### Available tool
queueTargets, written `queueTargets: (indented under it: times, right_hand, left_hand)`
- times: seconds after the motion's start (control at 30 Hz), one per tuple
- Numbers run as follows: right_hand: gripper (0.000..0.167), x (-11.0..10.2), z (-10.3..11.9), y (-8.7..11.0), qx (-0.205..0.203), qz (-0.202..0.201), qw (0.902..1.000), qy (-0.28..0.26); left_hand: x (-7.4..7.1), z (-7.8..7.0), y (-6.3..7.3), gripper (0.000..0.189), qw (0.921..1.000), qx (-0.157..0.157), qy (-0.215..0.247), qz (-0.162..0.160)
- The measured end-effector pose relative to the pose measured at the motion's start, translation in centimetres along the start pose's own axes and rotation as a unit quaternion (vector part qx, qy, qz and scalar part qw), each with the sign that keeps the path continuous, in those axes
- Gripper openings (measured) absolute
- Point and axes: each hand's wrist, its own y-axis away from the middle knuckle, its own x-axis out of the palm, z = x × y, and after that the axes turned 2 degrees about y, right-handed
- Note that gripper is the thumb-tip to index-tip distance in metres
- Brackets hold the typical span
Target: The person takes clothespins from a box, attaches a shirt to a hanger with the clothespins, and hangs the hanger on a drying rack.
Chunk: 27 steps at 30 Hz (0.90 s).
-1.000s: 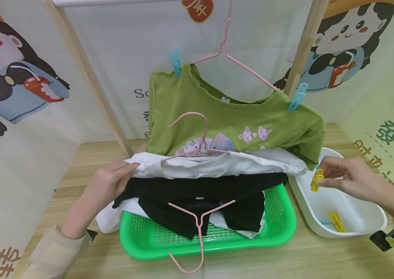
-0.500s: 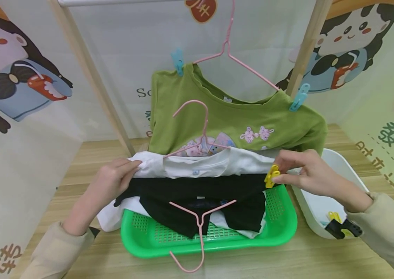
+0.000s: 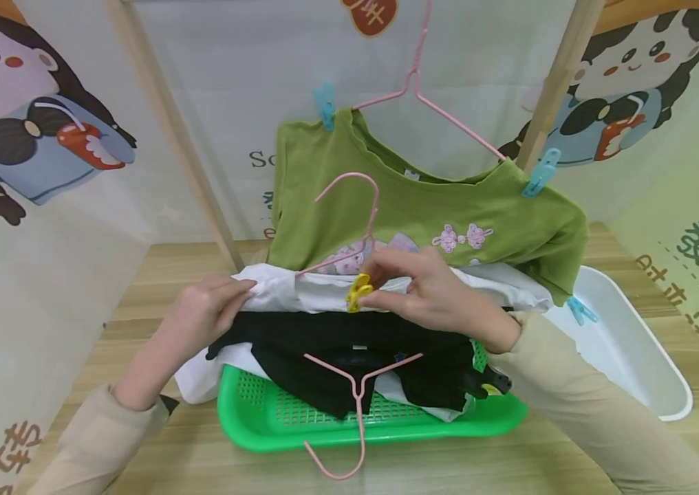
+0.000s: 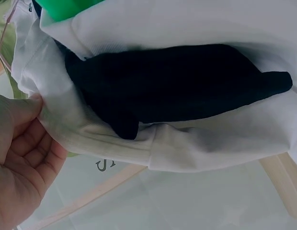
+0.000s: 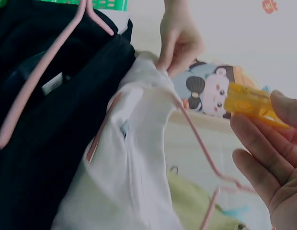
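Observation:
My left hand [image 3: 210,306] pinches the shoulder of a white shirt [image 3: 275,292]; the left wrist view shows thumb and fingers on the cloth [image 4: 52,105]. A pink hanger [image 3: 374,213] sits inside that shirt's neck, its hook pointing up. My right hand [image 3: 430,289] holds a yellow clothespin [image 3: 358,292] between thumb and fingers, over the shirt's collar in the head view. In the right wrist view the clothespin [image 5: 249,103] is apart from the cloth. Part of the collar is hidden behind the right hand.
Behind hangs a green shirt [image 3: 325,192] with blue clothespins [image 3: 541,173] at its shoulders. A black garment [image 3: 325,330] and a second pink hanger [image 3: 358,399] lie over a green basket [image 3: 263,440]. At right stands a white bin [image 3: 674,405], a blue clothespin [image 3: 581,311] near its rim.
My right hand has moved left from above the white bin to the shirt's collar, carrying the yellow clothespin. The left hand keeps its grip on the shoulder, and the hanger's hook has risen.

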Motion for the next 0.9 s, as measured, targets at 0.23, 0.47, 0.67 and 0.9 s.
queueTargets:
  times: [0.23, 0.47, 0.67, 0.9]
  right_hand:
    - [0.018, 3.2, -0.3, -3.3, -0.027, -0.01, 0.9995, 0.014]
    - [0.02, 5.6, -0.9, -6.4, -0.057, -0.002, 0.9943, 0.091]
    - [0.021, 6.8, -1.4, -8.0, -0.063, 0.018, 0.9874, 0.144]
    - [0.019, 7.6, -1.5, -8.8, -0.046, 0.053, 0.9846, 0.16]
  left_hand:
    - [-0.4, -0.1, -0.1, 0.023, 0.9999, -0.007, -0.004, -0.014]
    - [-1.0, -0.6, -0.5, 0.011, 0.9999, -0.006, 0.006, -0.012]
    - [-1.5, -1.1, -0.7, 0.042, 0.9998, 0.003, 0.017, -0.006]
    - [-2.1, -1.6, -0.7, 0.019, 0.9998, 0.0, 0.0, 0.018]
